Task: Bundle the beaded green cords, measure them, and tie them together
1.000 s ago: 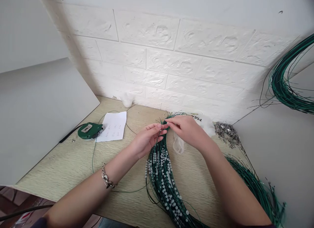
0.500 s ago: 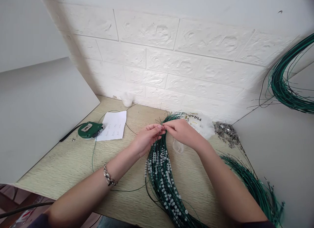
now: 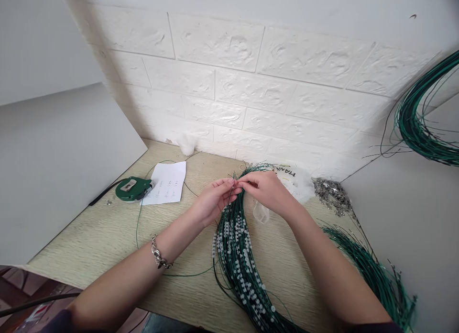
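Observation:
A thick bundle of dark green strands (image 3: 247,271), dotted with small white beads, runs from the wall side of the table down past its front edge. Over its upper end my left hand (image 3: 218,199) pinches a thin strand between thumb and forefinger, its other fingers loosely curled. Right beside it, my right hand (image 3: 265,189) is closed in a pinch at the same spot, fingertips almost touching the left ones. Whatever small piece sits between the fingertips is too tiny to make out. Loose strand ends fan out behind my hands.
To the left lie a green tape measure (image 3: 132,188) and a paper with writing (image 3: 167,182). A clear plastic bag (image 3: 296,182) and a heap of small shiny pieces (image 3: 333,195) rest near the wall. More green strands (image 3: 373,271) lie right; another coil (image 3: 423,127) hangs above.
Both hands stay pinched at the same place, with only slight finger movement. The whole view has shifted a little.

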Available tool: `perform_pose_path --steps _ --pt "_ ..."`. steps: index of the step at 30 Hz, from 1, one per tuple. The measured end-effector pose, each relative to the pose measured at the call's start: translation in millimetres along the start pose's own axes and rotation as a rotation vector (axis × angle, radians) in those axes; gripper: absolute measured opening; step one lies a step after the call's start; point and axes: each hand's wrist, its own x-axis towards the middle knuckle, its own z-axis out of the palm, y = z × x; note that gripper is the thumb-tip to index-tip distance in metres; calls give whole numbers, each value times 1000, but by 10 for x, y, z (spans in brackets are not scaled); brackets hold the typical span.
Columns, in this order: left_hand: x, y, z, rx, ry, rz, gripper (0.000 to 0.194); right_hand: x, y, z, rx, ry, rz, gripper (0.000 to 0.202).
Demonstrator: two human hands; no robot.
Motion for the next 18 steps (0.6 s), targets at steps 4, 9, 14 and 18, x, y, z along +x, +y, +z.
perform_pose_path --steps 4,9,14,18 --pt "-4 1 10 1 14 -12 8 8 19 36 -36 13 -5 17" --pt "-12 36 7 -29 -4 -40 8 2 3 53 -5 59 -52 18" --pt "-33 78 5 -15 -103 -84 9 16 -5 37 477 95 129 12" --pt "-41 71 8 -5 -125 -106 9 38 36 31 727 26 211 18"
